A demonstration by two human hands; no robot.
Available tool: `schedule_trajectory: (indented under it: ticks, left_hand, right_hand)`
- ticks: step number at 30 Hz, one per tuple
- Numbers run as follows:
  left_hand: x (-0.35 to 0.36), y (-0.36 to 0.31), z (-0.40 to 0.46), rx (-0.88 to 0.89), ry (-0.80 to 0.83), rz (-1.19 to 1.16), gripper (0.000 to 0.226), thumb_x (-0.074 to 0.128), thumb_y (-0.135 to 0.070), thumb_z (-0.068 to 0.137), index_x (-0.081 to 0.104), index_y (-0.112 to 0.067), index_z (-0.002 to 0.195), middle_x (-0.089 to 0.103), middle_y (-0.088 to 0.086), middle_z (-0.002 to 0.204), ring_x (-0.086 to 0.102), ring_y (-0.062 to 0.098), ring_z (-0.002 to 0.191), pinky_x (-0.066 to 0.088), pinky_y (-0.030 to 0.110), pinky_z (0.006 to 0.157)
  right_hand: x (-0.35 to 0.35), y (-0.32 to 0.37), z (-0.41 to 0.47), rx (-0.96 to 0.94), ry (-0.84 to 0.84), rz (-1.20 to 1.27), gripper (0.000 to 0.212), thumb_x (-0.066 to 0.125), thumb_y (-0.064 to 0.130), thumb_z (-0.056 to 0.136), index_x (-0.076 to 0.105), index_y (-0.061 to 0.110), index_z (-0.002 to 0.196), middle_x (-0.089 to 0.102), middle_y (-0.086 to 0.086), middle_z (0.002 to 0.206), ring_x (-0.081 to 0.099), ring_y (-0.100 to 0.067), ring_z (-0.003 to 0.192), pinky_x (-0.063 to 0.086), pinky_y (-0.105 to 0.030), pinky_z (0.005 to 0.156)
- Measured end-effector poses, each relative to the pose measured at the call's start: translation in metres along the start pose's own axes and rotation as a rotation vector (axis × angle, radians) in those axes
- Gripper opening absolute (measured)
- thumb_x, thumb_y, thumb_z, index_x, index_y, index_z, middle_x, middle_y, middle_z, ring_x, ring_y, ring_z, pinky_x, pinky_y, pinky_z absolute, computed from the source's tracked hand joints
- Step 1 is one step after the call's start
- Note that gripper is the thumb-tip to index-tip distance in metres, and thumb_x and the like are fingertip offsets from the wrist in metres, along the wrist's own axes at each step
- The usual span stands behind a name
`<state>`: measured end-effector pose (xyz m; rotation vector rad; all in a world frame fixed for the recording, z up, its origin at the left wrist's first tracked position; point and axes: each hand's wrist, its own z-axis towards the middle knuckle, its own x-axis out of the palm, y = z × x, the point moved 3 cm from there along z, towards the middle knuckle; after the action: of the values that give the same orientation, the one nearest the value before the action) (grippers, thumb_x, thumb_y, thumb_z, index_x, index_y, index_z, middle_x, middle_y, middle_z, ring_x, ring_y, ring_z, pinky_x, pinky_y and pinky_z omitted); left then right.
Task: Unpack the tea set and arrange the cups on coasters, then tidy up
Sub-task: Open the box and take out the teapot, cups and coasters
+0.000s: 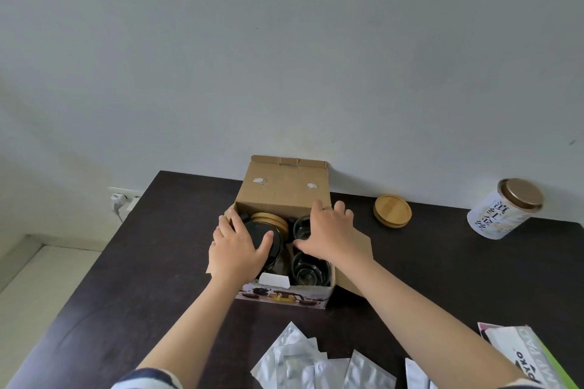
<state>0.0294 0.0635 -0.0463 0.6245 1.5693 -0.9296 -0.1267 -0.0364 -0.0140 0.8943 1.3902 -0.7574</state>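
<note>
Unpacking step. Left hand [235, 246] curled over black-lidded teapot [264, 238] inside open box [284, 191]. Just right of that grasp, glass cups [308, 265]; right hand [328, 230] over them, pinch unclear. Further right, bamboo coasters [392, 211]. Next, probably: straight lift clear of walls.
</note>
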Motion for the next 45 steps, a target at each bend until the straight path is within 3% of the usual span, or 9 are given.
schedule_trajectory:
  ticks: [7, 12, 15, 20, 25, 31, 36, 41, 45]
  left_hand:
    - [0.001, 0.0, 0.001, -0.001, 0.001, 0.0, 0.097, 0.025, -0.074, 0.084, -0.001, -0.006, 0.149, 0.018, 0.021, 0.153, 0.03, 0.036, 0.136, 0.043, 0.044, 0.1]
    - [0.0, 0.001, 0.001, 0.004, -0.007, -0.005, 0.097, 0.025, -0.074, 0.084, 0.0, -0.006, 0.149, 0.019, 0.021, 0.153, 0.03, 0.036, 0.136, 0.044, 0.044, 0.099]
    - [-0.001, 0.0, 0.0, 0.004, -0.006, -0.005, 0.096, 0.026, -0.073, 0.085, 0.0, -0.006, 0.149, 0.019, 0.021, 0.153, 0.03, 0.036, 0.136, 0.043, 0.044, 0.099]
    - [-0.002, -0.001, -0.001, -0.001, -0.006, 0.001, 0.096, 0.026, -0.073, 0.084, 0.002, -0.006, 0.149, 0.021, 0.022, 0.152, 0.032, 0.037, 0.135, 0.045, 0.045, 0.097]
    - [-0.002, -0.002, 0.0, 0.0, -0.002, 0.01, 0.095, 0.027, -0.072, 0.085, 0.002, -0.006, 0.149, 0.02, 0.022, 0.152, 0.031, 0.038, 0.135, 0.044, 0.045, 0.095]
    - [-0.002, -0.004, -0.001, -0.01, 0.003, 0.016, 0.095, 0.029, -0.07, 0.085, 0.003, -0.005, 0.149, 0.021, 0.022, 0.151, 0.032, 0.038, 0.133, 0.046, 0.046, 0.091]
    - [-0.002, -0.002, 0.0, -0.018, -0.003, 0.034, 0.096, 0.028, -0.071, 0.084, 0.003, -0.006, 0.149, 0.023, 0.021, 0.151, 0.033, 0.039, 0.133, 0.047, 0.046, 0.089]
    - [0.0, -0.002, 0.001, -0.034, 0.002, 0.03, 0.094, 0.031, -0.069, 0.085, 0.002, -0.007, 0.149, 0.023, 0.02, 0.15, 0.033, 0.038, 0.132, 0.047, 0.048, 0.088]
    - [0.001, -0.002, 0.002, -0.042, 0.001, 0.033, 0.094, 0.031, -0.069, 0.084, 0.003, -0.008, 0.15, 0.026, 0.02, 0.149, 0.034, 0.039, 0.13, 0.048, 0.049, 0.087]
  right_hand:
    - [-0.021, -0.009, -0.005, 0.06, -0.108, 0.243, 0.075, 0.066, 0.066, 0.064, 0.046, 0.017, 0.117, 0.057, 0.0, 0.109, 0.055, -0.022, 0.097, 0.045, -0.038, 0.085]
    - [-0.05, -0.049, -0.017, 0.11, -0.079, 0.52, 0.073, 0.074, 0.045, 0.07, 0.041, 0.016, 0.128, 0.048, -0.001, 0.121, 0.051, -0.016, 0.101, 0.046, -0.026, 0.078]
    - [-0.047, -0.093, -0.021, 0.219, 0.0, 0.45, 0.083, 0.076, 0.038, 0.069, 0.035, 0.016, 0.137, 0.042, -0.006, 0.131, 0.05, -0.022, 0.114, 0.045, -0.03, 0.087]
    - [-0.01, -0.163, -0.029, 0.395, 0.24, 0.293, 0.074, 0.074, 0.035, 0.072, 0.038, 0.02, 0.135, 0.033, -0.01, 0.126, 0.051, -0.021, 0.088, 0.048, -0.03, 0.071]
    - [0.022, -0.209, -0.031, 0.531, 0.366, 0.277, 0.078, 0.077, 0.027, 0.068, 0.038, 0.022, 0.136, 0.029, -0.011, 0.128, 0.05, -0.031, 0.108, 0.052, -0.038, 0.086]
    - [0.033, -0.249, -0.008, 0.606, 0.321, 0.32, 0.077, 0.069, 0.014, 0.07, 0.038, 0.022, 0.14, 0.033, -0.013, 0.135, 0.043, -0.036, 0.121, 0.05, -0.042, 0.091]
    - [0.046, -0.287, 0.027, 0.575, 0.284, 0.209, 0.078, 0.063, 0.017, 0.077, 0.031, 0.028, 0.147, 0.032, -0.01, 0.15, 0.037, -0.039, 0.133, 0.044, -0.046, 0.102]
    - [0.044, -0.308, 0.04, 0.588, 0.27, 0.062, 0.07, 0.057, 0.008, 0.083, 0.028, 0.029, 0.142, 0.035, -0.021, 0.136, 0.043, -0.042, 0.12, 0.049, -0.043, 0.087]
    - [0.049, -0.331, 0.051, 0.516, 0.251, -0.012, 0.076, 0.052, 0.003, 0.082, 0.021, 0.03, 0.147, 0.04, -0.023, 0.137, 0.044, -0.041, 0.122, 0.049, -0.045, 0.091]
